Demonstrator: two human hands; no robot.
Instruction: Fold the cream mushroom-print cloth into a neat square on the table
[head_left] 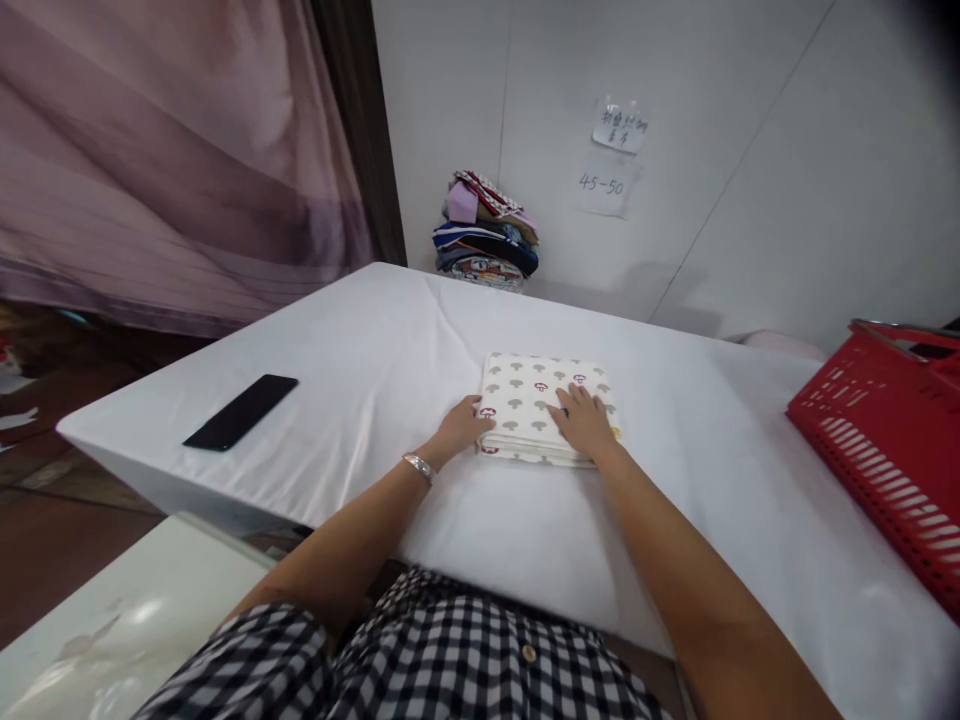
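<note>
Over on the left, a pinkish-mauve curtain (150,150) hangs down past the end of the white-covered table (360,340), and near that end a flat black phone (241,411) lies face up on the cloth, well apart from the hands, set aside, I'd say, where it won't be in the way. Moving along, the left hand (461,425), a silver bracelet (419,466) at its wrist, rests with fingers curled against the left edge of a folded cream cloth printed with small grey and red mushrooms (536,395); it looks to be steadying that edge rather than lifting it. The cloth sits flat near the middle of the table as a neat square packet. The right hand (583,420) lies open, palm down on the packet's near right part, fingers spread, seemingly pressing the folds flat. Neither hand clasps anything. Beyond, against the white wall, a stack of folded colourful clothes (486,232) stands at the table's far edge, with two paper notes (611,155) stuck higher up. At the far right a red plastic slatted basket (885,450) sits on the table.
</note>
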